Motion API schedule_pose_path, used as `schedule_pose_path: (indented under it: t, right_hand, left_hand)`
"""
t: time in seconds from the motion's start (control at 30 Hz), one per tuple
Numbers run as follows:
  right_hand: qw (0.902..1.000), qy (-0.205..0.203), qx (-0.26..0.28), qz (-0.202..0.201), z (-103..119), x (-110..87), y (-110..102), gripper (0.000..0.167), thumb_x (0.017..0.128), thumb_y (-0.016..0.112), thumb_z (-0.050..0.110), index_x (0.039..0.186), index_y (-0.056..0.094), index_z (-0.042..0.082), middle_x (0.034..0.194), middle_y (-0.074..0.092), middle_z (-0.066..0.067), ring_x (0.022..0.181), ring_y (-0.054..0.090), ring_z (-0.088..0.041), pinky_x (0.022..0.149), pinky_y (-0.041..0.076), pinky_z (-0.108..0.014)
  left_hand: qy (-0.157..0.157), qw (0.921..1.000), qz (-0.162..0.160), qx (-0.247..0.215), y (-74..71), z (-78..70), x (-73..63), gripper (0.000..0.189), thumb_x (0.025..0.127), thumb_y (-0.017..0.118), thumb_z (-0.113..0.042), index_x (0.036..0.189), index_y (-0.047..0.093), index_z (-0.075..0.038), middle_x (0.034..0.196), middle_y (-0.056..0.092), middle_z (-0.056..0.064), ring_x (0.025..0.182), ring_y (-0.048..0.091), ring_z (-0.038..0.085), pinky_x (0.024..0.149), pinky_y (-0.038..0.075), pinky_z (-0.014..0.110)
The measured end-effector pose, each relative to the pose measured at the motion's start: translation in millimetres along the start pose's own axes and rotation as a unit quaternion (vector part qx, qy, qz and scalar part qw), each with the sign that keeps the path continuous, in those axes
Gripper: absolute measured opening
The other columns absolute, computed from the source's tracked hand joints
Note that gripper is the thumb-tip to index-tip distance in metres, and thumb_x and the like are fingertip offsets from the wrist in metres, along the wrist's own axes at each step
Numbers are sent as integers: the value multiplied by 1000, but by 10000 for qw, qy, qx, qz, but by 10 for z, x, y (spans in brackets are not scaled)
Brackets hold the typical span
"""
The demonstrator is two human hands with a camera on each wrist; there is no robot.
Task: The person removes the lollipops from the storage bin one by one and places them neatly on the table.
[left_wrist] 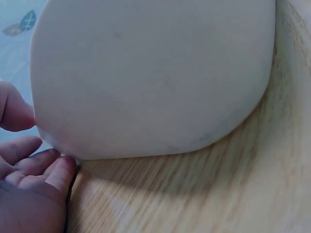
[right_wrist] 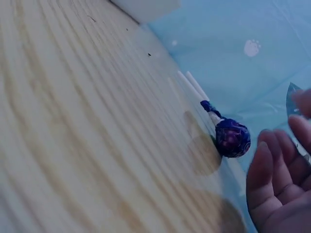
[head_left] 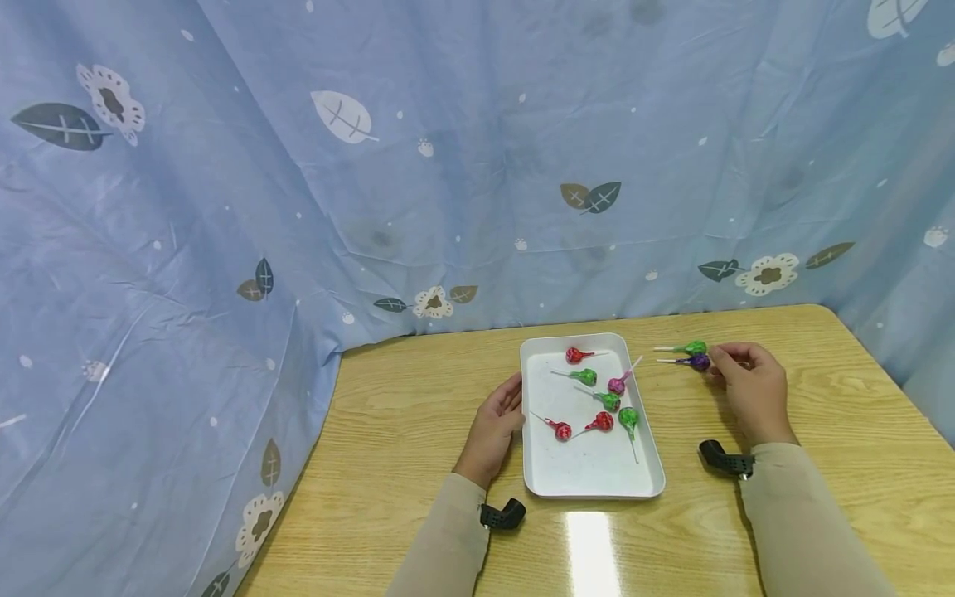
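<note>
A white tray (head_left: pixel 582 473) lies on the table with several wrapped lollipops in it, red, green and pink. My left hand (head_left: pixel 492 427) holds its left side, thumb at the rim and fingers against the outer wall; in the left wrist view the tray's wall (left_wrist: pixel 155 82) fills most of the picture. To the right of the tray lie a green lollipop (head_left: pixel 695 347) and a purple lollipop (head_left: pixel 700 362), sticks pointing left. Close by their candy ends is my right hand (head_left: pixel 753 394). In the right wrist view a gap shows between its bent fingers and the purple lollipop (right_wrist: pixel 233 138).
The wooden table (head_left: pixel 403 406) runs back to a blue patterned curtain (head_left: pixel 462 166), which also hangs at the left and right. A black device (head_left: pixel 503 514) is strapped at the left wrist and another black device (head_left: pixel 725 460) at the right.
</note>
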State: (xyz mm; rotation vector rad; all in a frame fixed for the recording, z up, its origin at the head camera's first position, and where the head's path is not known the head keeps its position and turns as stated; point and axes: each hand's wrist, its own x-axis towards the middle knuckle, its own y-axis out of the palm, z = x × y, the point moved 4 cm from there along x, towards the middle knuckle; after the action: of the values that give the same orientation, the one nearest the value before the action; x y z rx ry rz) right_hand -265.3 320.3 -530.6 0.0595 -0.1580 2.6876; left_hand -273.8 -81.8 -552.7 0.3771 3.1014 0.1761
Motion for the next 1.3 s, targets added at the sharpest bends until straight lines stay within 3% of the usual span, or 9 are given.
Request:
schedule_pose_path:
  t: [0.2, 0.63, 0.83, 1.1, 1.3]
  right_hand:
    - [9983, -487, -291, 136, 87, -24, 45, 28, 109, 70, 30, 123, 70, 6, 110, 67, 6, 91, 67, -10, 74, 57, -14]
    - [9909, -917, -524, 832, 264, -84, 233, 34, 109, 71, 28, 126, 69, -1, 106, 72, -1, 92, 69, -10, 77, 60, -18]
    - [9861, -1036, -657, 1119, 300, -129, 343, 39, 108, 72, 26, 129, 67, -7, 107, 71, 1, 91, 67, -12, 77, 60, -20]
    - [9816, -1038, -641, 1466, 372, -193, 471, 37, 108, 72, 26, 129, 69, -6, 111, 70, -4, 94, 68, -20, 79, 61, -22]
    - [9780, -1005, -641, 1710, 412, -252, 560, 36, 109, 72, 25, 128, 68, -6, 116, 68, -11, 96, 68, -17, 81, 62, -26]
  left_hand:
    - [38, 9999, 3, -98, -7, 9, -2, 73, 95, 51, 14, 166, 43, -2, 167, 45, 14, 153, 42, 27, 122, 38, 36]
    - [36, 10000, 1, -62, -11, 4, 12, 75, 93, 52, 15, 166, 43, -1, 167, 46, 12, 153, 43, 25, 121, 39, 34]
    - [3, 10000, 6, -53, -10, 2, 7, 76, 92, 52, 15, 166, 43, -2, 167, 46, 12, 152, 44, 24, 120, 40, 33]
    - [-36, 10000, 11, -8, -10, 3, 11, 75, 93, 52, 13, 166, 43, -3, 167, 46, 10, 153, 43, 24, 121, 39, 34]
    - [-42, 10000, 21, 9, 3, -10, 9, 76, 92, 52, 13, 166, 44, -5, 167, 46, 9, 152, 44, 23, 120, 39, 33]
